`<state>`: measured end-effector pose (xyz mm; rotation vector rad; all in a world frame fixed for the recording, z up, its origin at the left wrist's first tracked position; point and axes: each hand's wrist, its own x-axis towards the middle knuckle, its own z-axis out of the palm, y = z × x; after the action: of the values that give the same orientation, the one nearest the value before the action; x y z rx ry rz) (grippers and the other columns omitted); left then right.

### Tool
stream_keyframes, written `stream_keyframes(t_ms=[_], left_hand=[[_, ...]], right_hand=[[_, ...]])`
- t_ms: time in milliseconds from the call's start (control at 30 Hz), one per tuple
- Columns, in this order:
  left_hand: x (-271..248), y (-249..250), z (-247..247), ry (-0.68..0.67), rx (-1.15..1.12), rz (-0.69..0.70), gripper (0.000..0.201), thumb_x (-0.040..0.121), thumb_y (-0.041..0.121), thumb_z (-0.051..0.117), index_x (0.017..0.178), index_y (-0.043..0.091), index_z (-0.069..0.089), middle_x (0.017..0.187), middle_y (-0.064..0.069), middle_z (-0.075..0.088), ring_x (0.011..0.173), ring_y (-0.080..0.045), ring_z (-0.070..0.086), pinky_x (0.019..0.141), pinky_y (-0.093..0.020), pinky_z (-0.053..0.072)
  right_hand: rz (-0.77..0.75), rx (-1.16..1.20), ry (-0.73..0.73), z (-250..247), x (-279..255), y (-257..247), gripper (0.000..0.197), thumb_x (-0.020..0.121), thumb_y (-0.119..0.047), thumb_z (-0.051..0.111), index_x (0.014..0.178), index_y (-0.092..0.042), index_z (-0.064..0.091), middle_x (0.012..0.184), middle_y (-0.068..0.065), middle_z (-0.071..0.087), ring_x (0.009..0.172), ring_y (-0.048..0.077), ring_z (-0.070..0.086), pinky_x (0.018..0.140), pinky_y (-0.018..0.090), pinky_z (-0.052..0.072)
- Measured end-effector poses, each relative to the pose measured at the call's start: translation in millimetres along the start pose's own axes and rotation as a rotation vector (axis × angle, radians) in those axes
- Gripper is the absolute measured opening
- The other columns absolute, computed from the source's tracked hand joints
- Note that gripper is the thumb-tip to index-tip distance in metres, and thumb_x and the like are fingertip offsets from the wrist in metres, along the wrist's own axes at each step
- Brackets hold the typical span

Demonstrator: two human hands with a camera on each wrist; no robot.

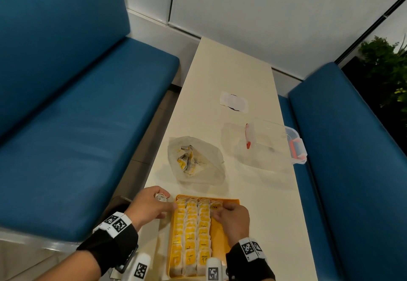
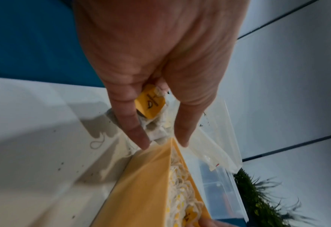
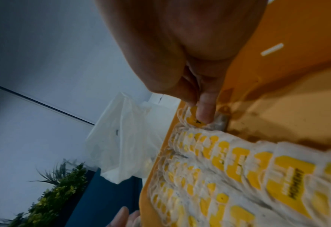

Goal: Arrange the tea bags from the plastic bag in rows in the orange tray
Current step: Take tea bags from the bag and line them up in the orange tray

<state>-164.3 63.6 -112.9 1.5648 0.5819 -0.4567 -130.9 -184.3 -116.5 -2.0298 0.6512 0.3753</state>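
The orange tray (image 1: 221, 237) lies at the table's near end with three full rows of yellow-tagged tea bags (image 1: 191, 232). A fourth row starts with one tea bag (image 1: 215, 207) at the far right; my right hand (image 1: 233, 220) pinches it there, the forefinger on its yellow tag (image 3: 194, 119). My left hand (image 1: 152, 209) grips a small bunch of tea bags (image 1: 161, 197) and rests by the tray's far left corner; the left wrist view shows a yellow tag (image 2: 150, 102) between its fingers. The plastic bag (image 1: 198, 166) lies open beyond the tray, with several tea bags inside.
A clear plastic box (image 1: 275, 143) with orange latches stands at the right of the table, a white slip of paper (image 1: 233, 101) farther back. Blue benches (image 1: 77, 126) flank the narrow table. A green plant (image 1: 387, 65) is at the far right.
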Motion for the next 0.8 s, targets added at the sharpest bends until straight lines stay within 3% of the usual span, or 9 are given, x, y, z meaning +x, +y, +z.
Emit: stream_keyframes(t_ms=[67,167,233,333,400,533,633,700,800], left_hand=[[-2.3,6.3,-6.5,0.012,-0.095,-0.004,0.025,0.082,0.023,0.085,0.097,0.006,0.074,0.104,-0.017,0.071,0.089,-0.028,0.071,0.069,-0.036,0.064],[-8.1,20.6,-15.8,-0.026,-0.291,-0.065,0.035,0.094,0.037,0.071,0.103,0.004,0.074,0.114,-0.017,0.069,0.097,-0.033,0.073,0.078,-0.044,0.064],[-14.2,32.2,-18.6,-0.069,-0.42,-0.125,0.044,0.098,0.042,0.063,0.108,0.0,0.072,0.109,-0.022,0.072,0.095,-0.036,0.074,0.08,-0.047,0.063],[-20.7,43.1,-15.5,-0.179,-0.532,-0.184,0.052,0.102,0.047,0.054,0.114,-0.002,0.067,0.105,-0.026,0.074,0.092,-0.037,0.074,0.075,-0.048,0.063],[-23.3,45.7,-8.5,-0.242,-0.555,-0.219,0.054,0.103,0.048,0.049,0.116,-0.001,0.065,0.103,-0.026,0.073,0.089,-0.036,0.074,0.073,-0.049,0.063],[-26.2,49.0,7.8,-0.31,-0.598,-0.287,0.051,0.104,0.047,0.047,0.117,0.001,0.064,0.101,-0.026,0.073,0.087,-0.036,0.074,0.074,-0.051,0.062],[-25.2,47.3,15.9,-0.292,-0.587,-0.272,0.05,0.104,0.046,0.048,0.116,0.001,0.065,0.101,-0.024,0.073,0.086,-0.034,0.074,0.078,-0.05,0.061],[-24.0,46.3,19.6,-0.26,-0.58,-0.252,0.049,0.104,0.045,0.049,0.115,0.0,0.066,0.097,-0.021,0.074,0.082,-0.033,0.074,0.078,-0.049,0.061],[-22.7,47.3,23.7,-0.246,-0.574,-0.225,0.047,0.104,0.043,0.05,0.115,0.0,0.067,0.091,-0.017,0.07,0.081,-0.032,0.071,0.076,-0.046,0.06]], right_hand=[[0.003,0.01,-0.01,-10.2,-6.8,-6.1,0.034,0.073,-0.008,0.073,0.105,-0.016,0.067,0.092,0.005,0.075,0.087,0.019,0.073,0.088,0.041,0.059],[-0.049,0.018,0.005,-25.6,-12.3,-16.4,0.03,0.073,-0.007,0.071,0.103,-0.007,0.068,0.089,0.008,0.074,0.08,0.021,0.074,0.082,0.043,0.061],[-0.145,0.0,0.011,-32.3,-17.7,-24.4,0.02,0.085,-0.002,0.062,0.101,-0.011,0.069,0.086,0.007,0.074,0.07,0.019,0.074,0.07,0.033,0.062],[-0.346,-0.117,-0.024,-32.7,-32.2,-38.1,0.022,0.092,-0.005,0.057,0.096,-0.023,0.07,0.082,0.001,0.073,0.059,0.009,0.067,0.056,0.017,0.051],[-0.451,-0.159,-0.085,-26.9,-41.2,-44.5,0.02,0.092,-0.008,0.062,0.093,-0.026,0.07,0.08,-0.002,0.073,0.06,0.006,0.065,0.059,0.018,0.049],[-0.552,-0.186,-0.192,-10.7,-52.5,-49.7,0.02,0.088,-0.011,0.069,0.092,-0.03,0.07,0.085,-0.007,0.071,0.077,0.009,0.067,0.068,0.018,0.051],[-0.693,-0.215,-0.211,-2.4,-61.5,-53.4,0.015,0.085,-0.017,0.073,0.094,-0.029,0.071,0.095,-0.014,0.067,0.08,0.007,0.066,0.069,0.014,0.049],[-0.785,-0.229,-0.257,2.3,-67.8,-55.0,0.015,0.082,-0.025,0.075,0.097,-0.029,0.072,0.097,-0.014,0.062,0.079,0.009,0.065,0.07,0.018,0.052],[-0.809,-0.321,-0.323,9.6,-73.9,-59.6,0.022,0.082,-0.028,0.074,0.104,-0.03,0.071,0.096,-0.013,0.054,0.077,0.011,0.06,0.073,0.022,0.052]])
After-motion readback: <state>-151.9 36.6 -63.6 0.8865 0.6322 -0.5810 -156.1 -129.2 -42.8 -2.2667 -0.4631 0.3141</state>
